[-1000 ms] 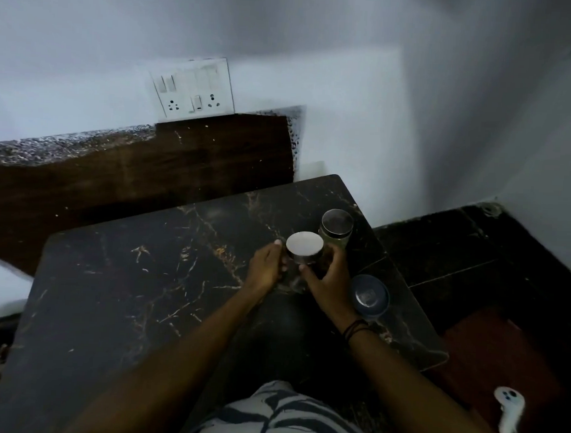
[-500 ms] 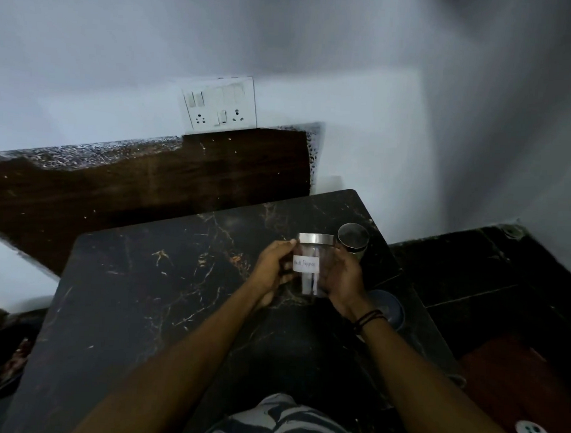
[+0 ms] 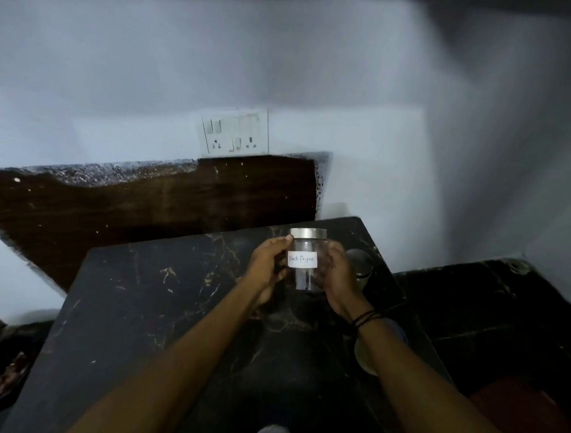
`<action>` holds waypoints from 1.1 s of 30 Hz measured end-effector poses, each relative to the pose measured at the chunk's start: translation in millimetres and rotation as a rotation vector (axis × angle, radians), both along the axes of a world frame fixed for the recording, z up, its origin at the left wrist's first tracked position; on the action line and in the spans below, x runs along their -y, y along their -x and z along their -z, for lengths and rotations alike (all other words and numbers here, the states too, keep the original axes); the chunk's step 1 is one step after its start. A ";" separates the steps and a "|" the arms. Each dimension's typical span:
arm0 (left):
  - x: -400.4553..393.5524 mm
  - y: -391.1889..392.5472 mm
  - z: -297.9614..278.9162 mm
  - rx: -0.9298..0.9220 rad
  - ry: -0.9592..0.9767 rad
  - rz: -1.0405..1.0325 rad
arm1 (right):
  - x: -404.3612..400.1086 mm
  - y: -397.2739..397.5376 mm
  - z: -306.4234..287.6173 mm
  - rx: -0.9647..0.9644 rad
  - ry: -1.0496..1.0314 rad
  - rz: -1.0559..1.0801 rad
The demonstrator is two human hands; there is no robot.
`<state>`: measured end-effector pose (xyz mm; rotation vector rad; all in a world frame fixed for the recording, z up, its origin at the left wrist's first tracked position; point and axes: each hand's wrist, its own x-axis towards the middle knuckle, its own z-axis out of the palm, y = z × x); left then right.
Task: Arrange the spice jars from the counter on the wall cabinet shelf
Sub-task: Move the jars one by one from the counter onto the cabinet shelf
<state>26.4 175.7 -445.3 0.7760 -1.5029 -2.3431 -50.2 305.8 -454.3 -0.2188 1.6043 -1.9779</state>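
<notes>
Clear glass spice jar (image 3: 306, 261) held upright above the black marble counter (image 3: 149, 308), long axis vertical, silver lid (image 3: 308, 233) uppermost, base pointing down at the counter. White label (image 3: 302, 259) faces the camera, handwriting reading "Black Pepper". Left hand (image 3: 266, 268) closed around the jar's left side, thumb tip at the lid's lower edge. Right hand (image 3: 337, 277) wrapped around the right side, dark bands (image 3: 364, 318) at the wrist. A second jar (image 3: 360, 263) stands on the counter just right of the right hand, partly hidden. White switch plate (image 3: 235, 134) on the wall behind
</notes>
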 end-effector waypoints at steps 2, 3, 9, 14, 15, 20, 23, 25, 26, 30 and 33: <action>8.8 11.0 -28.6 -0.061 0.032 -0.025 | 11.7 9.3 -29.0 -0.034 0.036 0.013; 13.6 16.5 -45.5 -0.095 0.059 -0.034 | 17.3 14.4 -45.4 -0.051 0.063 0.016; 43.5 48.8 -159.9 -0.269 0.173 -0.069 | 44.2 45.6 -153.2 -0.321 0.214 -0.050; 59.1 63.3 -247.4 -0.407 0.276 -0.140 | 59.8 58.7 -241.2 -0.501 0.271 -0.030; 60.0 64.8 -262.4 -0.434 0.311 -0.149 | 61.8 61.1 -255.9 -0.531 0.279 -0.013; 65.3 63.7 -340.4 -0.619 0.509 -0.189 | 63.8 71.4 -334.5 -0.702 0.372 0.102; 68.6 63.7 -378.9 -0.694 0.577 -0.176 | 64.9 74.9 -374.8 -0.810 0.406 0.157; 69.1 67.2 -399.0 -0.718 0.617 -0.179 | 67.6 77.4 -393.7 -0.868 0.399 0.194; 69.5 69.3 -408.3 -0.728 0.637 -0.189 | 69.5 79.1 -402.9 -0.891 0.396 0.218; 70.7 79.5 -436.9 -0.741 0.654 -0.233 | 79.0 85.8 -430.8 -0.892 0.395 0.254; 74.0 89.1 -448.1 -0.733 0.655 -0.297 | 83.8 93.4 -442.1 -0.887 0.404 0.264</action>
